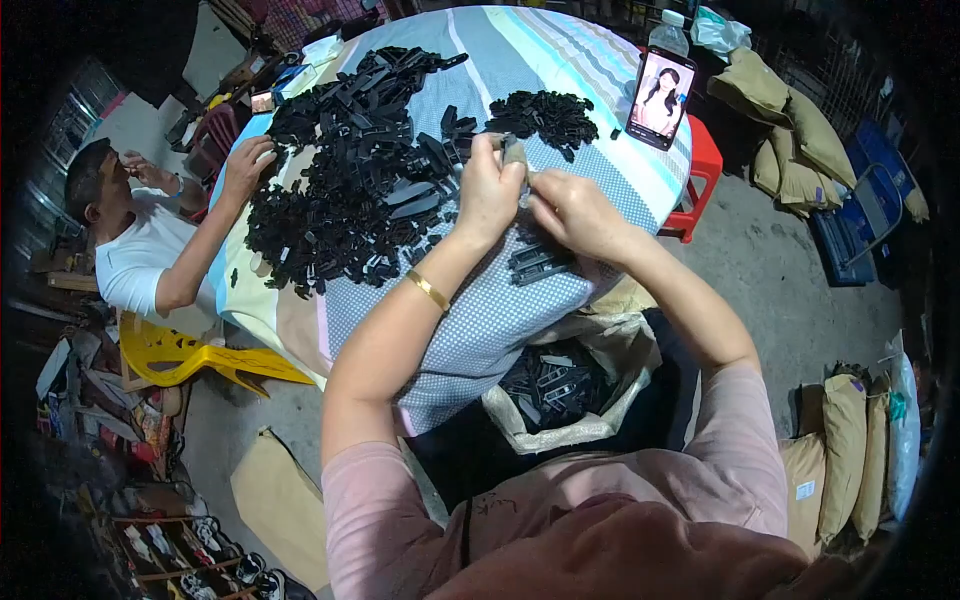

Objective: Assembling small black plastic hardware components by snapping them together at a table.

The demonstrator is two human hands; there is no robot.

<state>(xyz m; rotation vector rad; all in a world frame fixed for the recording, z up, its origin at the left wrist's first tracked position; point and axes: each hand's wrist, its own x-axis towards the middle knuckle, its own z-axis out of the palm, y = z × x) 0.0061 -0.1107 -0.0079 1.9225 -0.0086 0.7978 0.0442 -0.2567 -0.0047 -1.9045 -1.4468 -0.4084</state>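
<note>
Over the near side of a cloth-covered table, my left hand (488,195) and my right hand (585,213) meet with fingers closed. Between their fingertips is something small, greyish and dark, mostly hidden, so its kind cannot be told. To the left of my hands spreads a large heap of black plastic parts (345,190), with longer flat pieces (412,200) nearest my left hand. A smaller pile of tiny black parts (545,120) lies just beyond my hands. Below my right hand rest several long slotted black parts (538,262).
An open woven sack (640,350) holding black parts stands at the table's near edge. A phone (660,95) leans against a plastic bottle (668,38). Across at left sits a person (150,240), one hand at the heap. A red stool (705,165) and full sacks (800,120) are at right.
</note>
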